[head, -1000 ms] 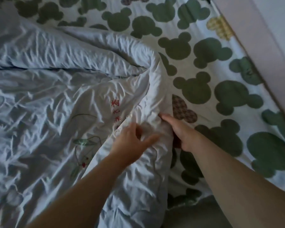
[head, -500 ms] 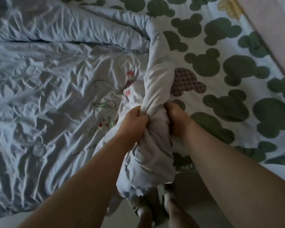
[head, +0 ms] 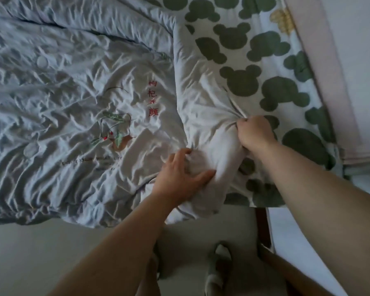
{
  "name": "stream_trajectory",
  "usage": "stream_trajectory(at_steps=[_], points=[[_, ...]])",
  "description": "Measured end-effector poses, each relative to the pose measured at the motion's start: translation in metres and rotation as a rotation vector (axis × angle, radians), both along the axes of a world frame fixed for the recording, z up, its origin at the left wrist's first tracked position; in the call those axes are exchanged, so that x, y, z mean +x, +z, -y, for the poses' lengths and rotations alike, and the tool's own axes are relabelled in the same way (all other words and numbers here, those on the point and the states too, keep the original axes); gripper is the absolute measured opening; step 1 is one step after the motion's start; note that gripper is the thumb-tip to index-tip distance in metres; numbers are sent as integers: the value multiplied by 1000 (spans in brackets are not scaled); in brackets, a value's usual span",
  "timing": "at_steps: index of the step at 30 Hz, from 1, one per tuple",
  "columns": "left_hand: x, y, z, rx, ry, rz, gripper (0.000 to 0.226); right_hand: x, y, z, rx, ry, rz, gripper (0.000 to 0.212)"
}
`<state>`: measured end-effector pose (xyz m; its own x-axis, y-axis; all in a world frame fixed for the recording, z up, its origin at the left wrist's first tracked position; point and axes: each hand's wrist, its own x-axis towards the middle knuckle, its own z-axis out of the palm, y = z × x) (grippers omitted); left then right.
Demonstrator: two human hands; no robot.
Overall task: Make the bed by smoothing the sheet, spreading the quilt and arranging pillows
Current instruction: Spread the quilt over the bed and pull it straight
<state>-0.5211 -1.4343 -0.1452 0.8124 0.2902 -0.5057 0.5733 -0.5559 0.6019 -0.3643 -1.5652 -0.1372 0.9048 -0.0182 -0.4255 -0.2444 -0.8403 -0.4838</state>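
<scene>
A pale blue-white quilt (head: 73, 99) with a leaf embroidery and red characters covers the left and middle of the bed, heavily wrinkled. Its near right corner is bunched at the bed's front edge. My left hand (head: 179, 176) lies on that bunched corner with fingers spread and the thumb pressed into the cloth. My right hand (head: 254, 133) grips a fistful of the quilt's right edge, pulled out over the white sheet (head: 271, 48) printed with green bear heads. No pillow is in view.
A pinkish bed frame edge (head: 320, 77) and a pale wall run along the right. The bed's front edge hangs over a light floor (head: 51, 253). My slippered feet (head: 218, 272) stand right below the corner.
The rolled-up quilt edge has been pulled rightward and flattened over the sheet. My right hand moved right with it; my left hand let go of its fist and now lies spread on the corner.
</scene>
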Motion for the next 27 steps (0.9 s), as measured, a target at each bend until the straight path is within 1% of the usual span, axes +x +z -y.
stream_trajectory(at_steps=[1, 3, 4, 5, 6, 7, 8, 9, 10, 11, 12, 13, 14, 15, 17, 19, 20, 21, 22, 24, 26, 27], points=[[0, -2, 11, 20, -57, -32, 92, 8, 7, 21, 42, -63, 13, 41], [0, -5, 32, 83, -158, -70, 106, 23, 28, 59, 173, -151, 123, 33], [0, -9, 35, 115, -193, -82, 107, 26, 33, 69, 342, -227, 138, 28], [2, -11, 46, 139, -214, -91, 104, 24, 39, 84, 562, -318, 72, 21], [3, -14, 50, 147, -223, -103, 102, 20, 38, 93, 717, -357, -65, 20], [4, -18, 54, 148, -233, -118, 101, 16, 31, 102, 808, -340, -225, 21], [5, -23, 56, 152, -251, -141, 102, 7, 22, 107, 811, -260, -385, 19], [5, -27, 57, 161, -274, -164, 101, -2, 14, 111, 731, -123, -497, 11], [5, -31, 59, 177, -283, -181, 99, -12, 7, 115, 598, 73, -565, 5], [6, -35, 59, 190, -271, -185, 95, -19, 0, 118, 446, 246, -588, 21], [7, -38, 59, 191, -241, -184, 88, -23, -4, 118, 307, 381, -571, 42], [7, -40, 60, 183, -205, -185, 81, -28, -5, 118, 205, 443, -524, 59], [10, -41, 60, 175, -177, -185, 74, -29, -4, 115, 156, 461, -463, 66], [10, -44, 62, 173, -165, -194, 69, -30, -1, 113, 163, 465, -417, 62], [11, -44, 65, 180, -147, -186, 60, -29, 8, 110, 246, 405, -375, 37], [12, -38, 69, 154, -72, -126, 51, -26, 25, 110, 441, 171, -426, 14], [13, -35, 70, 132, -28, -95, 49, -23, 33, 113, 552, 44, -464, 10], [14, -30, 71, 120, 6, -70, 49, -19, 39, 118, 627, -47, -483, 14], [14, -26, 71, 118, 18, -54, 50, -15, 41, 123, 657, -82, -468, 18], [15, -24, 70, 118, -5, -58, 55, -11, 44, 131, 672, -89, -412, 14], [14, -23, 69, 117, -49, -82, 67, -13, 45, 135, 676, -69, -411, 11], [13, -22, 70, 113, -52, -93, 73, -15, 44, 135, 664, -66, -419, 14]])
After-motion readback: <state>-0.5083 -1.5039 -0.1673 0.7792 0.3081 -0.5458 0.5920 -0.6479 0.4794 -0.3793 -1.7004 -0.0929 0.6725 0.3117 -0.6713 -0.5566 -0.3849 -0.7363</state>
